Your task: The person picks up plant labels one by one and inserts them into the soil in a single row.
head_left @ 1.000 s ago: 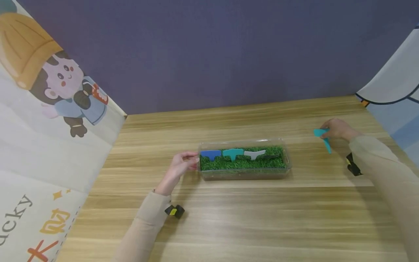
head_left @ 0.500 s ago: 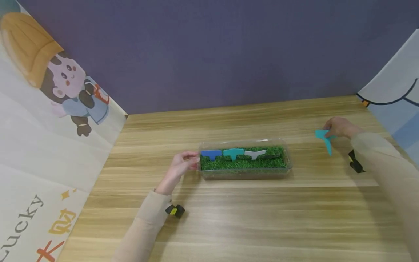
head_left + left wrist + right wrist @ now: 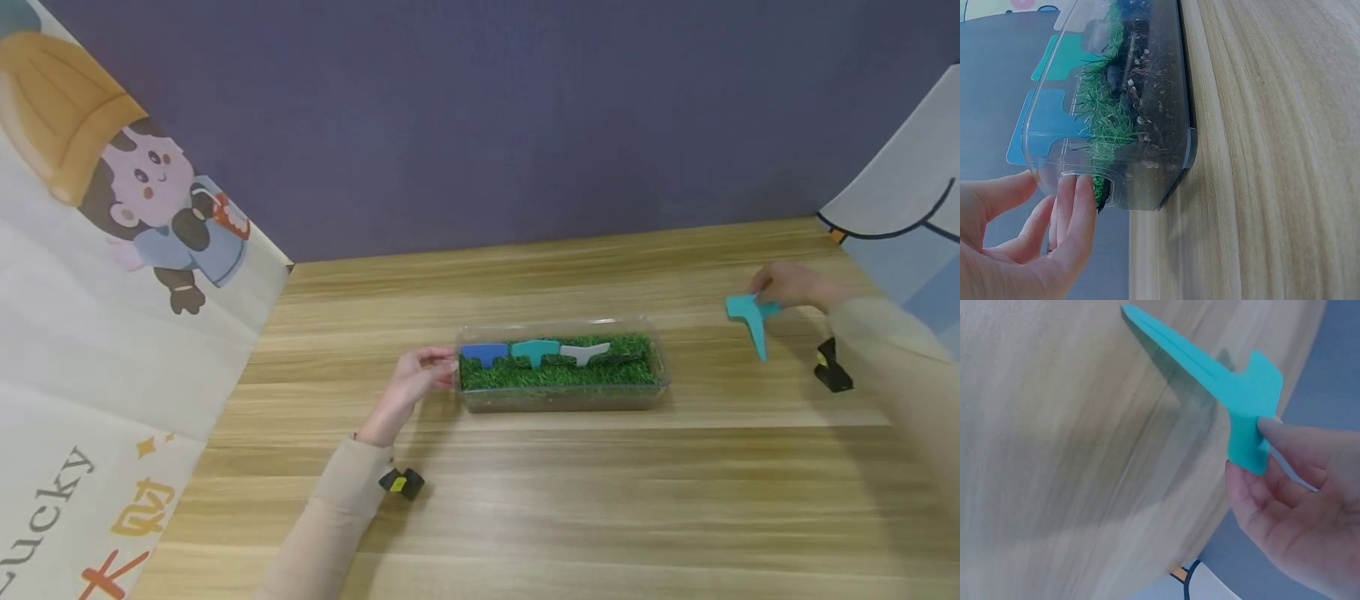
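A clear plastic planter box [image 3: 562, 402] holds dark soil and green artificial-looking grass [image 3: 1107, 115]. My left hand [image 3: 408, 383] grips its left end, thumb at the rim and fingertips at the handle slot. A blue plant label [image 3: 483, 352], a green-teal plant label [image 3: 535, 350] and a light grey plant label [image 3: 585, 352] stand in a row in the grass. Well right of the box, my right hand [image 3: 787, 285] pinches a turquoise T-shaped plant label [image 3: 1250, 412] by one side of its head. Its pointed stem angles down over the table, casting a shadow.
The wooden table [image 3: 525, 508] meets a dark blue-grey wall panel [image 3: 480, 125] at the back. Printed cartoon sheets border both sides, the left sheet [image 3: 112, 350] showing a figure. A black wrist mount [image 3: 401, 483] hangs at my left sleeve.
My right hand has shifted slightly right, carrying the turquoise plant label, whose broad T-shaped face has turned into fuller view. The left hand and the planter box have stayed put.
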### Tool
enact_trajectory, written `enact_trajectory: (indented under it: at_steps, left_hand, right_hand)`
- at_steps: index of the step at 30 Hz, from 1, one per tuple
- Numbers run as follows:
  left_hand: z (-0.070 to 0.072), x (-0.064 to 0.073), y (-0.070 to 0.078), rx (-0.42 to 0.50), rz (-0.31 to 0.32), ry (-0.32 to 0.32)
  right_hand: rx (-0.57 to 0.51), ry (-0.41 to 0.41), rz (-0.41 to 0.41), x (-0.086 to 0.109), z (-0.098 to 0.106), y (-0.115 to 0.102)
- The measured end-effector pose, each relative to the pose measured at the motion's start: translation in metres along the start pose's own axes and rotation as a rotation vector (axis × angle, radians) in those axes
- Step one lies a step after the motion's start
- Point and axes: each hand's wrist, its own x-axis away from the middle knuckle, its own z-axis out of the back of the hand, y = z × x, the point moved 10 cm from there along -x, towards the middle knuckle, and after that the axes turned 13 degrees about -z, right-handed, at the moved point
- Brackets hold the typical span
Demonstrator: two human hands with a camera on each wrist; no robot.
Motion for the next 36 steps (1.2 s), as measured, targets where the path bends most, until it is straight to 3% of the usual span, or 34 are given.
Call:
enact_trajectory:
  at_steps: [6,16,21,36]
  left_hand:
    - [-0.008,-0.013,0.004,0.011,0.003,0.033]
    - [-0.012,-0.018,0.006,0.015,0.009,0.036]
    - [-0.013,-0.021,0.007,0.016,0.007,0.043]
    - [-0.004,-0.004,0.004,0.009,-0.006,-0.001]
  right_hand:
    - [-0.004,-0.002,0.046,-0.016,0.022,-0.003]
    - [-0.02,-0.035,0.075,-0.018,0.032,-0.014]
    - [-0.023,-0.003,0.103,-0.017,0.041,-0.024]
    - [-0.028,0.129,0.094,0.032,0.036,-0.06]
